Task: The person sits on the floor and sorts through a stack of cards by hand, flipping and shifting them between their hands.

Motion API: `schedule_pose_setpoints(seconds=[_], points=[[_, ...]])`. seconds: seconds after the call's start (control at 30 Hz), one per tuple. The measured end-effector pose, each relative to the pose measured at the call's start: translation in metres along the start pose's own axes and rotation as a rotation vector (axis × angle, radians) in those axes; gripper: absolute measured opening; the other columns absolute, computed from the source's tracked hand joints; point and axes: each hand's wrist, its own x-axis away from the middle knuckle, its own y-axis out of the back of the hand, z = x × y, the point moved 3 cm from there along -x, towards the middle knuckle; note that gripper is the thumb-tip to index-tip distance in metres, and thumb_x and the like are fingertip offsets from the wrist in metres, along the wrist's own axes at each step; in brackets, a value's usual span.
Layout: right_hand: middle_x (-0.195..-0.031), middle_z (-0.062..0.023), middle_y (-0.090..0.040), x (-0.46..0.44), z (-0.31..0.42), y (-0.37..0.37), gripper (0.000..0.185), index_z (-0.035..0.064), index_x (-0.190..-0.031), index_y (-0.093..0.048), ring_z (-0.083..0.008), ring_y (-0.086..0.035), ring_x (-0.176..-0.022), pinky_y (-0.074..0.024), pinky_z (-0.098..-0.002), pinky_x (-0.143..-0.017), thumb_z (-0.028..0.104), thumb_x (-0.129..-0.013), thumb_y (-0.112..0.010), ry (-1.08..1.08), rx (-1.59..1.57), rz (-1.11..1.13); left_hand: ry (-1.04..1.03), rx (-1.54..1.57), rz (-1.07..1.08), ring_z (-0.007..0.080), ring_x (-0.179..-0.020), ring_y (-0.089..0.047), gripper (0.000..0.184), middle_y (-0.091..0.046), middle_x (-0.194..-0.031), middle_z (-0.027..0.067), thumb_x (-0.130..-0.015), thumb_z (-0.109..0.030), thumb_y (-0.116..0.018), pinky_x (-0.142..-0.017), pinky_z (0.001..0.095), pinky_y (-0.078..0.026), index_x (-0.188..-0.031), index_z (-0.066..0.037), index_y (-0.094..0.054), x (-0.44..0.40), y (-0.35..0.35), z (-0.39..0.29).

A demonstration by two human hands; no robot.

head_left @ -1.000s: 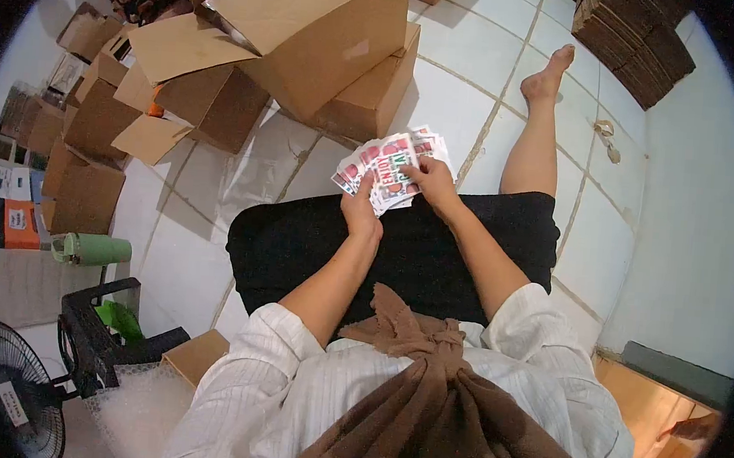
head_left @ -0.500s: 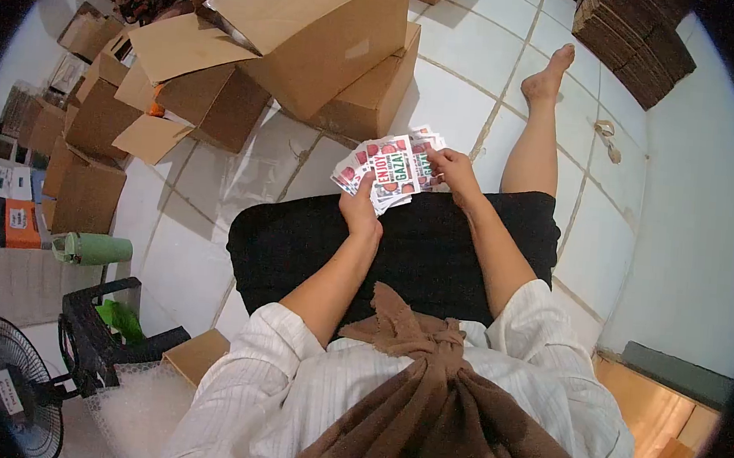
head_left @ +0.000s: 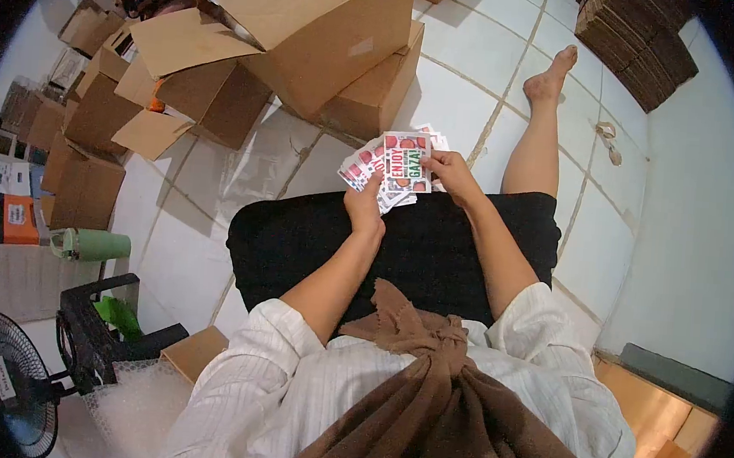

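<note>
A fan of printed cards (head_left: 359, 167) is held over my lap, with my left hand (head_left: 363, 210) closed around its lower left part, thumb on top. The front card (head_left: 405, 147) carries red and green lettering reading "ENJOY" and "GAZA!" on a red-patterned ground. My right hand (head_left: 456, 177) pinches this card at its right edge, and it overlaps the fan. More cards stick out behind it at the upper right; whether my right fingers hold those too is hidden. Black cloth (head_left: 306, 254) covers my lap below the cards.
Large cardboard boxes (head_left: 337, 44) stand ahead on the tiled floor (head_left: 457, 91). Flattened cardboard (head_left: 635, 43) is stacked at the far right. On the left are a green tumbler (head_left: 98, 247), a black fan (head_left: 15, 387) and bubble wrap (head_left: 142, 405). My bare leg (head_left: 533, 147) stretches forward.
The right hand has moved slightly left, bringing its card over the front of the fan. The left hand still grips the cards, shifted slightly right.
</note>
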Motion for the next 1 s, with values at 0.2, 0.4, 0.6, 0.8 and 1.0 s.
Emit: schedule_pose_setpoints(seconds=[0.2,0.4,0.6,0.8,1.0], points=[[-0.059,0.0002,-0.053,-0.015,-0.009,0.045,0.021,-0.0039,-0.072,-0.062,-0.0073,-0.043,-0.053,-0.0347,-0.0233,-0.048,0.017,-0.076,-0.061,0.017,0.234,-0.319,-0.072,0.021,-0.090,0.0177,-0.083,-0.059,0.030,-0.059,-0.098,0.0118,-0.078,0.000,-0.058,-0.070,0.0293,-0.048,-0.106,0.006,-0.050,-0.001,0.002,-0.004],[-0.062,-0.0151,-0.059,-0.024,-0.037,0.057,0.028,-0.0022,-0.075,-0.063,-0.0225,-0.057,-0.058,-0.0442,-0.0356,-0.059,0.024,-0.070,-0.066,0.110,0.551,-0.503,-0.064,0.050,-0.127,0.0165,-0.082,-0.058,0.027,-0.059,-0.098,0.0110,-0.079,0.001,-0.058,-0.070,0.0286,-0.047,-0.104,0.006,-0.051,0.000,0.002,-0.005],[-0.074,-0.0163,-0.058,-0.022,-0.013,0.024,0.026,0.0016,-0.084,-0.061,-0.0308,-0.056,-0.069,-0.0444,-0.0376,-0.067,0.025,-0.073,-0.065,0.191,0.409,-0.395,-0.028,-0.029,-0.057,0.0167,-0.082,-0.058,0.032,-0.058,-0.098,0.0109,-0.076,-0.002,-0.062,-0.071,0.0276,-0.048,-0.106,0.006,-0.050,0.005,0.001,-0.010],[-0.068,-0.0013,-0.054,-0.004,-0.007,-0.016,0.015,0.0004,-0.078,-0.060,-0.0090,-0.049,-0.059,-0.0436,-0.0239,-0.048,0.016,-0.080,-0.061,0.094,0.123,-0.105,-0.041,-0.072,0.074,0.0158,-0.082,-0.059,0.032,-0.059,-0.097,0.0107,-0.077,-0.003,-0.062,-0.072,0.0277,-0.048,-0.106,0.005,-0.051,0.005,-0.006,-0.006],[-0.069,-0.0032,-0.056,-0.004,-0.002,-0.009,0.023,-0.0049,-0.081,-0.060,-0.0086,-0.050,-0.059,-0.0449,-0.0230,-0.051,0.017,-0.083,-0.057,0.016,0.015,-0.032,-0.031,0.011,0.069,0.0168,-0.083,-0.059,0.032,-0.059,-0.098,0.0103,-0.077,-0.004,-0.061,-0.072,0.0282,-0.048,-0.106,0.006,-0.050,0.002,-0.003,-0.002]])
